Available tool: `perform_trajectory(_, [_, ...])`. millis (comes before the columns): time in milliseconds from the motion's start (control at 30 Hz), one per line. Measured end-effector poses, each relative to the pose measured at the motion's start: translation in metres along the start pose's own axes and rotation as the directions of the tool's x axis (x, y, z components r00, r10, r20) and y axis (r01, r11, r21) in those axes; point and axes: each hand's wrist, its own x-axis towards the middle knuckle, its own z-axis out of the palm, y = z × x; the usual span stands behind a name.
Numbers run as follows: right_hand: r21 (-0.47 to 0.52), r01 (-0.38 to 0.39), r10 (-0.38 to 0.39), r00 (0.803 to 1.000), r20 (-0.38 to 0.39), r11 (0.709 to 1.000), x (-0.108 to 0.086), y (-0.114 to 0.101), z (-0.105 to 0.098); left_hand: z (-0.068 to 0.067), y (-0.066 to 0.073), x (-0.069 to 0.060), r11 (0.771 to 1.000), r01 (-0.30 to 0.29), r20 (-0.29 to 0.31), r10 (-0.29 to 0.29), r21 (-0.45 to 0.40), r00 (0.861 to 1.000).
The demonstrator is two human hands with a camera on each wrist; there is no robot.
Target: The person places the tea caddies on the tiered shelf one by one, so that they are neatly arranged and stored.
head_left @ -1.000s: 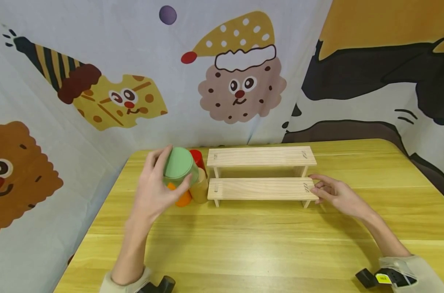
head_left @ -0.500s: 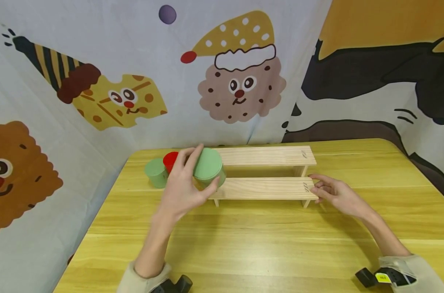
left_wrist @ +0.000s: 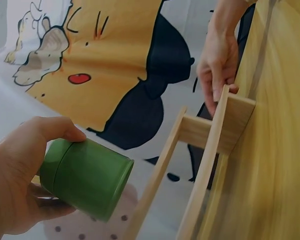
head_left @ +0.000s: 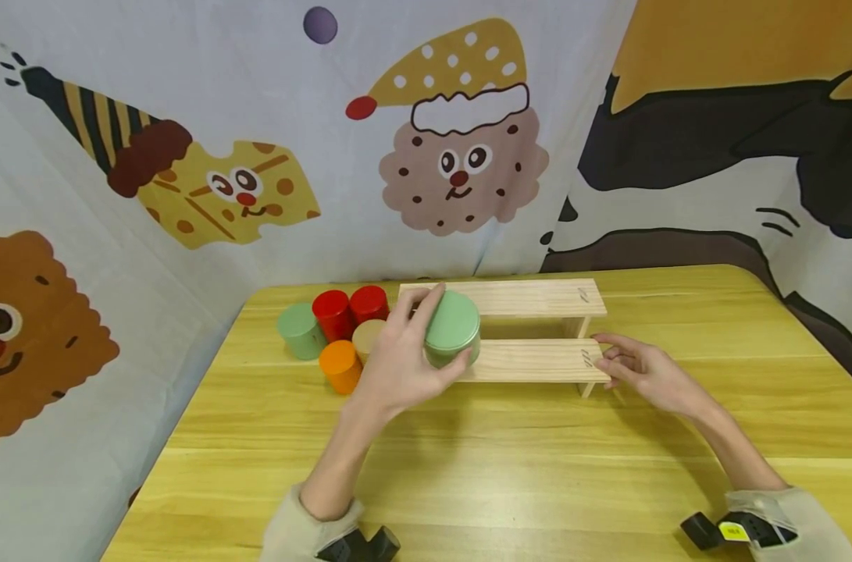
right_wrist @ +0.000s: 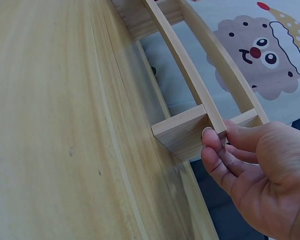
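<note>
A green lidded canister (head_left: 452,328) is gripped round its side by my left hand (head_left: 410,351), above the left part of a two-tier wooden shelf (head_left: 531,361). In the left wrist view the canister (left_wrist: 90,175) hangs tilted, apart from the shelf boards, with thumb and fingers on opposite sides. My right hand (head_left: 650,378) pinches the right end of the lower shelf board. Close up in the right wrist view, the thumb and curled fingers of that hand (right_wrist: 270,170) hold the board's corner (right_wrist: 217,122).
Left of the shelf stand a green canister (head_left: 301,332), two red canisters (head_left: 333,314), an orange one (head_left: 340,367) and a tan one (head_left: 368,336), partly hidden by my left hand. A printed cloth (head_left: 257,78) hangs behind the wooden table (head_left: 510,468).
My left hand has carried the green canister rightward, from over the group of canisters to over the shelf's left part. The right hand has stayed on the board's end.
</note>
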Motion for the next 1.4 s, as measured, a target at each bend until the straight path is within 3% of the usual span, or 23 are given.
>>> perform_trajectory(500, [0.004, 0.004, -0.004, 1.000, -0.001, 1.000, 0.000, -0.001, 0.000, 0.034, 0.021, 0.014, 0.999, 0.011, 0.093, -0.008, -0.030, 0.996])
perform_trajectory(967, [0.011, -0.002, 0.002, 1.000, -0.003, 1.000, 0.000, 0.002, 0.001, 0.066, 0.037, 0.028, 0.997, 0.073, 0.179, -0.067, -0.024, 0.982])
perform_trajectory(1400, [0.015, -0.001, 0.002, 1.000, -0.003, 1.000, 0.000, 0.001, 0.000, 0.092, 0.045, 0.040, 0.999, 0.042, 0.200, -0.040, -0.007, 0.979])
